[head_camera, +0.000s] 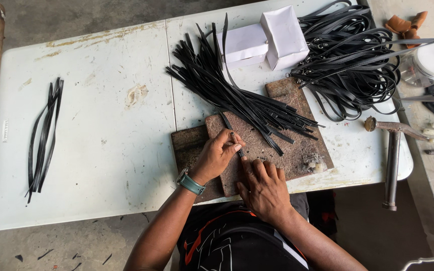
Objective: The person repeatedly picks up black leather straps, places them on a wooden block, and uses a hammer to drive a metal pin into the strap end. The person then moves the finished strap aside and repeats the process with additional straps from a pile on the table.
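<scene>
My left hand (218, 154) pinches the end of a black strap (233, 131) on a rusty brown metal slab (287, 150), with a small metal piece at the fingertips. My right hand (263, 184) lies flat on the slab just right of it, fingers pressing near the strap's end. The strap runs up into a fanned pile of black straps (227, 85) across the slab and the white table (111, 140). A teal watch is on my left wrist.
A few finished black straps (43, 138) lie at the table's left. Two white boxes (267, 41) stand at the back, beside a tangled heap of long black straps (350, 62). A hammer (392, 150) rests at the right edge, with tools on a bench beyond.
</scene>
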